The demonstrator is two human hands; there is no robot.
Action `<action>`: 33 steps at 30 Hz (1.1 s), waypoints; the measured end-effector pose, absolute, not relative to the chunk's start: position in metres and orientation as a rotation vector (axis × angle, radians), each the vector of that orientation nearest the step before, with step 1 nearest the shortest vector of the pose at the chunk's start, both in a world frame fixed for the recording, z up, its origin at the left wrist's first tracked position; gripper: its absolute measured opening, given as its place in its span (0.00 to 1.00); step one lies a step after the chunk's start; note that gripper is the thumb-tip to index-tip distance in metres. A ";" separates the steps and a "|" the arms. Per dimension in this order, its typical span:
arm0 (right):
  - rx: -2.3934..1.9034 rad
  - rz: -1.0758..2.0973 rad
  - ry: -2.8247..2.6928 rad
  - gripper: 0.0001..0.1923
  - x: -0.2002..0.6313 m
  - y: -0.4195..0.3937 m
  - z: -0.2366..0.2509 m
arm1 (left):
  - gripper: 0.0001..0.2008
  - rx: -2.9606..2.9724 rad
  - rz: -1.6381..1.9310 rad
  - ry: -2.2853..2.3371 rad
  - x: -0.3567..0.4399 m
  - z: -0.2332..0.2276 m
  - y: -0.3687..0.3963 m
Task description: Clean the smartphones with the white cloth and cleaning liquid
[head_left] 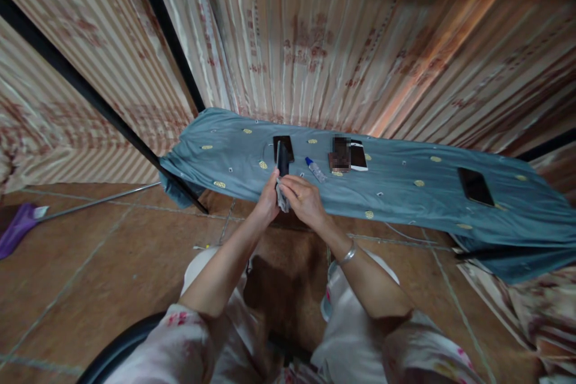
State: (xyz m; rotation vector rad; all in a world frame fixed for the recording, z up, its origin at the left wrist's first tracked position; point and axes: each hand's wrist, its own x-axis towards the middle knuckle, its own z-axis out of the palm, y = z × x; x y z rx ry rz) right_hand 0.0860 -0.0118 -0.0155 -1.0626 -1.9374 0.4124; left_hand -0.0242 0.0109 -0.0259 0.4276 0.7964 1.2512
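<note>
My left hand (269, 197) grips a dark phone (283, 162), held up nearly edge-on over the table's front edge. My right hand (302, 197) is closed on a crumpled grey cloth (282, 197), which lies against the phone's lower end. Both hands are close together, and the fingers hide part of the cloth. Just behind the held phone, another dark phone (288, 145) lies flat on the table. To the right of it is a small clear bottle with a blue cap (316, 170).
A blue-green patterned cloth covers the long narrow table (400, 198). A white-edged phone (359, 156) lies beside a partly blurred dark item (341, 156); another black phone (476, 186) is farther right. Black poles (168, 30) and striped curtains (310, 42) stand around. A purple-headed broom (20, 228) lies left.
</note>
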 end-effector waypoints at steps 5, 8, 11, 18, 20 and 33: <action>-1.095 0.386 -1.913 0.17 0.092 -0.002 -0.017 | 0.21 0.407 1.229 0.783 -0.011 -0.017 0.000; -1.147 0.372 -1.885 0.17 0.097 0.003 -0.019 | 0.20 0.392 1.197 0.779 -0.006 -0.014 -0.005; -1.151 0.325 -1.894 0.18 0.095 0.000 -0.019 | 0.20 0.385 1.212 0.785 -0.008 -0.014 -0.003; -0.977 0.279 -2.041 0.23 0.075 -0.019 -0.028 | 0.30 0.432 1.240 0.820 -0.025 -0.023 0.013; -0.971 0.289 -2.043 0.24 0.073 -0.020 -0.031 | 0.30 0.436 1.239 0.816 -0.026 -0.025 0.013; -1.122 0.159 -2.026 0.23 0.094 0.005 -0.028 | 0.30 0.433 1.198 0.762 -0.011 -0.021 0.002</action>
